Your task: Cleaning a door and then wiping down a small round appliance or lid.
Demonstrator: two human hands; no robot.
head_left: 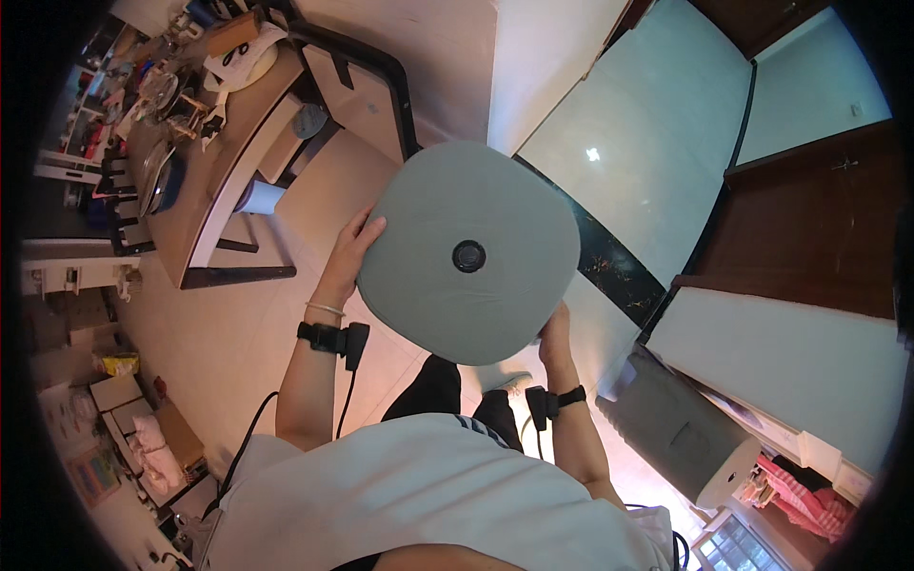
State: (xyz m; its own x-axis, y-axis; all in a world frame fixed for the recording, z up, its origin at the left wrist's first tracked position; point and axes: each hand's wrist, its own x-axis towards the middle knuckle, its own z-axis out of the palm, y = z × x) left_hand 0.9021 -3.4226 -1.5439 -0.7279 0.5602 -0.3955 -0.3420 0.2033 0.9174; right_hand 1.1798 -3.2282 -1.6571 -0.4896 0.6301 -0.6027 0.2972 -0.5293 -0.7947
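Your left hand grips the grey-green panel at nine o'clock; your right hand, well apart, holds its edge at four, fingers hidden beneath.

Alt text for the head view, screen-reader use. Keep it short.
Seen from above, a left hand and right hand hold a rounded grey-green panel with a round black piece at its centre. A cluttered table stands upper left; a grey column-like object is lower right.
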